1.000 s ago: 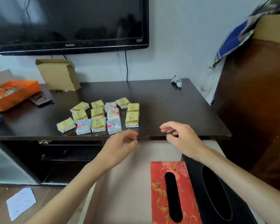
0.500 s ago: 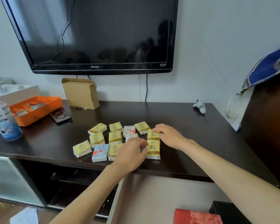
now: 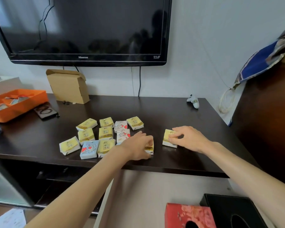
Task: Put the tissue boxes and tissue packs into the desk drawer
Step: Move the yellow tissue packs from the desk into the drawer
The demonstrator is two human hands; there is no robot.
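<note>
Several small tissue packs (image 3: 105, 133), mostly yellow, lie in a cluster on the dark desk top (image 3: 155, 111). My left hand (image 3: 137, 144) grips a yellow pack (image 3: 150, 148) at the cluster's right edge. My right hand (image 3: 187, 138) holds another yellow pack (image 3: 169, 139), set apart to the right. Below the desk edge the pale open drawer (image 3: 146, 195) holds a red tissue box (image 3: 187, 215) and a black tissue box (image 3: 234, 211) side by side.
A wall-mounted TV (image 3: 89, 30) hangs above the desk. At the back stand a cardboard box (image 3: 69, 86), an orange tray (image 3: 16, 102), a dark wallet-like item (image 3: 45, 111) and a small white controller (image 3: 193, 100). A dark wooden cabinet (image 3: 270, 120) flanks the right.
The view tilted up from the drawer to the desk. Both hands reached forward onto the packs; the right hand pulled one yellow pack rightwards, away from the cluster.
</note>
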